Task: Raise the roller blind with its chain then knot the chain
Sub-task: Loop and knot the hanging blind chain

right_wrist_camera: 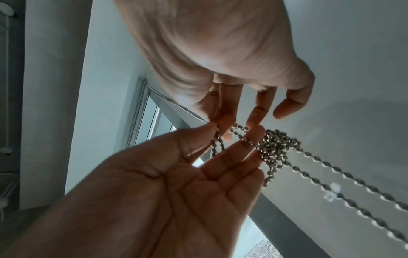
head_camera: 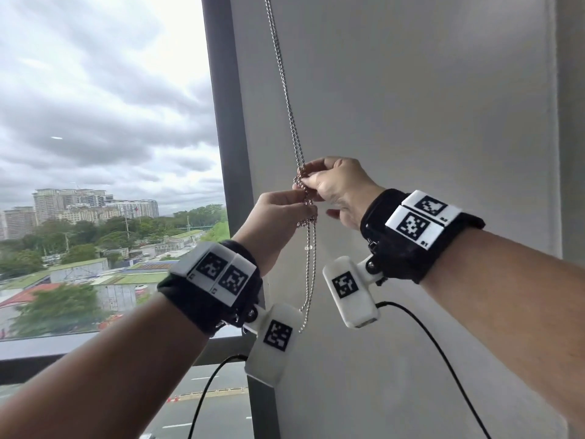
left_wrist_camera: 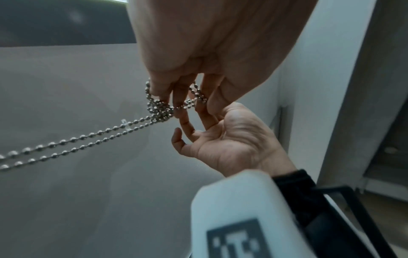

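Note:
A silver ball chain (head_camera: pixel 286 99) hangs in two strands along the wall beside the window. At hand height it is bunched into a knot (head_camera: pixel 307 218), which also shows in the wrist views (left_wrist_camera: pixel 160 110) (right_wrist_camera: pixel 276 144). My left hand (head_camera: pixel 304 202) holds the chain just above the knot, with loops lying over its fingers (right_wrist_camera: pixel 249 144). My right hand (head_camera: pixel 302 177) pinches the strands higher up between thumb and forefinger (right_wrist_camera: pixel 217 120). Below the knot two strands hang free, with a clear plastic connector (head_camera: pixel 308 247) on one. No blind covers the glass.
A dark grey window frame (head_camera: pixel 228 122) stands just left of the chain, and a plain white wall (head_camera: pixel 411 106) lies behind it. A dark sill (head_camera: pixel 47 346) runs below the glass. Black cables (head_camera: pixel 443 359) hang from both wrist cameras.

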Action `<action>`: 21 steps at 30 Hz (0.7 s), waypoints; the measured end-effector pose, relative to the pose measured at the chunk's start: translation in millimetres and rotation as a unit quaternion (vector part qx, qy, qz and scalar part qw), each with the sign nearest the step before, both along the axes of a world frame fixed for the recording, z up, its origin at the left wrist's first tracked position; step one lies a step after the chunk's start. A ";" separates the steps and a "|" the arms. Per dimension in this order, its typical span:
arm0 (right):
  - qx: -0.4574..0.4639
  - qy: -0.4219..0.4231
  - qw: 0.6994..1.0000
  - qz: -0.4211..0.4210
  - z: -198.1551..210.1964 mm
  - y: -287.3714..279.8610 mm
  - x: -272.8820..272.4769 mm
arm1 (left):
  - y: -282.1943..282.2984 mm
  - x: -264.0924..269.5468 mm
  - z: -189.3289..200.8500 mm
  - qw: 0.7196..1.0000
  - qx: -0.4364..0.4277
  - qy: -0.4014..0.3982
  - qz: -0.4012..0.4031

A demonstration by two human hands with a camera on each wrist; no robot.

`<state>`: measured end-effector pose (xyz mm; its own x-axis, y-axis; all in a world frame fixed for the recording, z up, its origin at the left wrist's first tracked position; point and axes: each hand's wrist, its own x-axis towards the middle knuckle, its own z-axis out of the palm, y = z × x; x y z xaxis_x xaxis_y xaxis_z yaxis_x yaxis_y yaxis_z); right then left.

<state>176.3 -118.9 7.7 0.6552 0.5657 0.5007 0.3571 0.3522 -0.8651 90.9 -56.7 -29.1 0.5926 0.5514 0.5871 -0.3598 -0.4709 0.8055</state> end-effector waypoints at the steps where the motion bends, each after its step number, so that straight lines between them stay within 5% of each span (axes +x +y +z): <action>1: 0.001 -0.004 1.000 -0.016 -0.4 2.3 1.9 | 0.9 0.9 -0.4 1.000 0.018 0.008 0.022; 5: 0.024 0.018 0.999 -0.026 -0.1 8.5 6.7 | 2.9 -0.1 1.1 0.992 0.029 -0.008 0.125; 10: 0.042 0.053 0.998 -0.019 -1.0 14.3 8.5 | 5.1 -7.5 10.1 0.987 0.015 0.008 0.162; 14: 0.050 0.060 0.997 -0.010 1.0 12.2 8.4 | 13.2 -5.4 14.0 0.968 0.085 -0.024 0.236; 21: 0.025 0.043 0.999 0.001 3.9 10.9 4.4 | 11.5 1.2 9.5 0.996 -0.057 -0.063 0.023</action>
<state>180.7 -108.0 11.6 0.6964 0.5417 0.4707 0.2819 0.3967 -0.8736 92.1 -45.1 -19.6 0.4908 0.6442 0.5866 -0.4411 -0.3969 0.8049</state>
